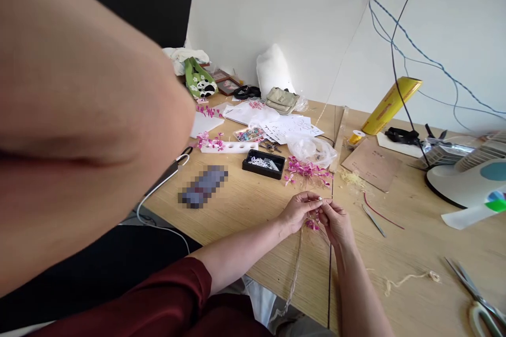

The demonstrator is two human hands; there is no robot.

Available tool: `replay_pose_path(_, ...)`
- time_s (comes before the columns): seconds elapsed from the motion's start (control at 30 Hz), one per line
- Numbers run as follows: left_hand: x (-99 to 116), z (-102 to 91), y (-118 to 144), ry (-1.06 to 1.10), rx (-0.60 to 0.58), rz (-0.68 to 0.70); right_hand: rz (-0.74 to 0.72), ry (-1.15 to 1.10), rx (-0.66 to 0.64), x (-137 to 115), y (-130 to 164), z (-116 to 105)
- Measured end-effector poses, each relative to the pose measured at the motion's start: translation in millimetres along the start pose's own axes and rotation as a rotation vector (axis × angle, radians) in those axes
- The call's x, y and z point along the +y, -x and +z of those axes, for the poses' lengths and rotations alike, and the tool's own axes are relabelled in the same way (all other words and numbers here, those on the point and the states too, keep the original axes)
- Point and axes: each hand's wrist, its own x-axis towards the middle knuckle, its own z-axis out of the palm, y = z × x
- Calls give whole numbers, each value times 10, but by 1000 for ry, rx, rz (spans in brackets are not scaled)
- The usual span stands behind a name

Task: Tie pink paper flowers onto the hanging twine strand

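Observation:
Over the wooden table, my left hand [297, 212] and my right hand [337, 222] meet with their fingertips pinched together. Pink flowers [312, 222] with thin stems show just under the fingers. From the left hand a pale twisted cord [295, 268] hangs down past the table edge. Both hands are closed on the top of this flower cord; the exact spot of each pinch is too small to make out. Behind the hands lies a bunch of loose pink flowers [306, 167]. A pair of tweezers [373, 220] and a red cord [381, 211] lie right of my right hand.
A blurred bare limb [90, 100] fills the left side, close up. Nearby are a black tray [263, 164] of small pieces, a pixelated object [203, 186], a plastic bag [312, 148] and papers [292, 127]. At right lie scissors [470, 289], yellow yarn [409, 280] and a white fan [458, 179].

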Motion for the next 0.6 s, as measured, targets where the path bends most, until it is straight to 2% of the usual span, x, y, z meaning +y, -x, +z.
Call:
replay_pose_path(0.13,-12,-16,-11,34,-41,-46,-1,20,-33,8,12,10)
replay_pose_path(0.37,-37,-40,-18,83,-60,-41,-46,70,-28,37,14,21)
replay_pose_path(0.6,-21,-34,-4,99,-14,-36,-94,153,-20,67,9,18)
